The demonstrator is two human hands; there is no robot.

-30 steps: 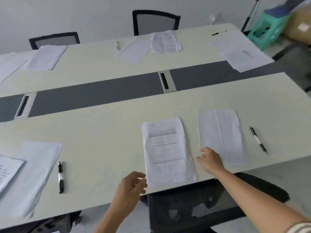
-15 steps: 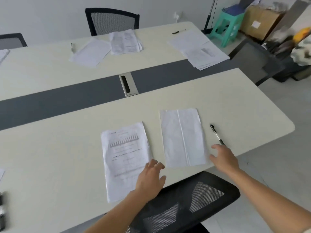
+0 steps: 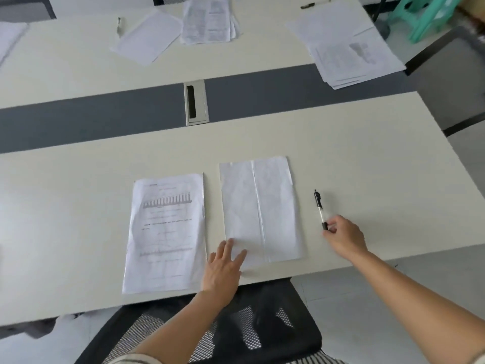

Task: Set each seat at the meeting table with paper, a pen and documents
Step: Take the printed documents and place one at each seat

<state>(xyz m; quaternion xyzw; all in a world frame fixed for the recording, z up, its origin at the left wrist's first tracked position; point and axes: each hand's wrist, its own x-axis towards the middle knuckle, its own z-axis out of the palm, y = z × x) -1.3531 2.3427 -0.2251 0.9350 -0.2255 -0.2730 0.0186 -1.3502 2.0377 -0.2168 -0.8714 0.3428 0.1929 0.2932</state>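
At the near seat of the pale meeting table (image 3: pixel 78 193), a printed document (image 3: pixel 165 232) lies on the left. A creased blank sheet of paper (image 3: pixel 262 206) lies beside it, and a black-and-clear pen (image 3: pixel 319 206) rests to the right. My left hand (image 3: pixel 223 269) lies flat with straight fingers on the blank sheet's near left corner. My right hand (image 3: pixel 343 237) has its fingers curled at the pen's near end and pinches it against the tabletop.
A black mesh chair (image 3: pixel 262 332) stands under me at the table's edge. Across the grey centre strip with its cable slot (image 3: pixel 196 102) lie a loose sheet (image 3: pixel 147 40), a document stack (image 3: pixel 207 19), another paper pile (image 3: pixel 349 48) and a pen (image 3: pixel 315 3). At the right stand a grey chair (image 3: pixel 451 80) and a green stool (image 3: pixel 425 14).
My view shifted right and down. My left hand moved from the printed document onto the blank sheet. My right hand slid right from the sheet's edge to the pen's end.
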